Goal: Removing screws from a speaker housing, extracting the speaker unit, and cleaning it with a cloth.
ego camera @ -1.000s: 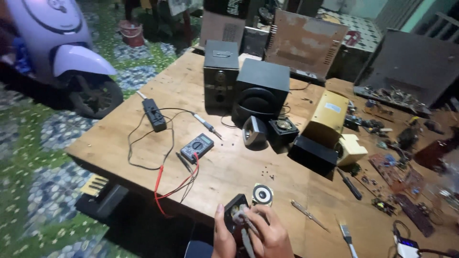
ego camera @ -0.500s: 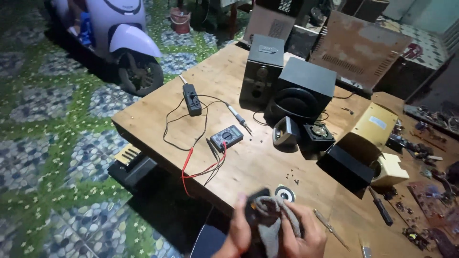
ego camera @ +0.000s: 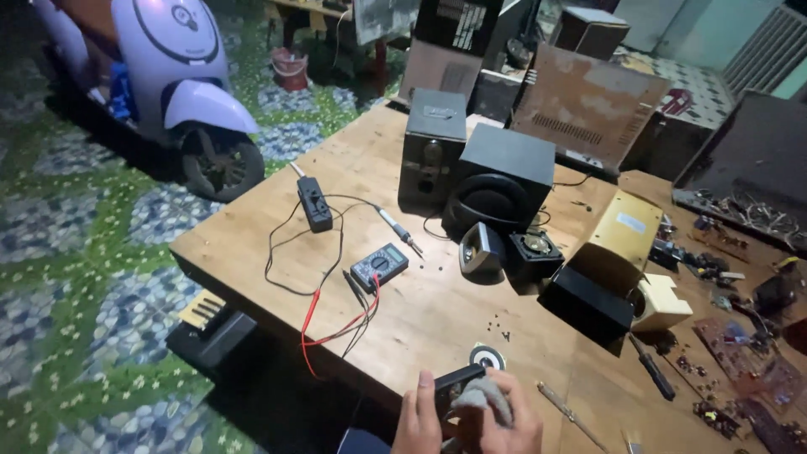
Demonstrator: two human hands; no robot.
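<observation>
At the near edge of the wooden table (ego camera: 252, 244), my left hand (ego camera: 418, 418) grips a small black flat part (ego camera: 458, 381). Pressed on top of that part is a grey cloth (ego camera: 482, 395), bunched up in my right hand (ego camera: 508, 420). Just beyond the hands a small round metal ring (ego camera: 488, 356) lies on the wood. Tiny screws (ego camera: 498, 324) are scattered a little farther back.
A multimeter (ego camera: 379, 266) with red and black leads, a soldering iron (ego camera: 398, 230) and a black power strip (ego camera: 314, 203) lie mid-table. Black speaker boxes (ego camera: 501, 180), a yellow box (ego camera: 620, 240) and screwdrivers (ego camera: 568, 414) stand to the right. A scooter (ego camera: 172, 92) is parked on the floor at left.
The view has swung and pulled back between frames. My hands stay at the near edge with the black part, and the cloth keeps shifting over it.
</observation>
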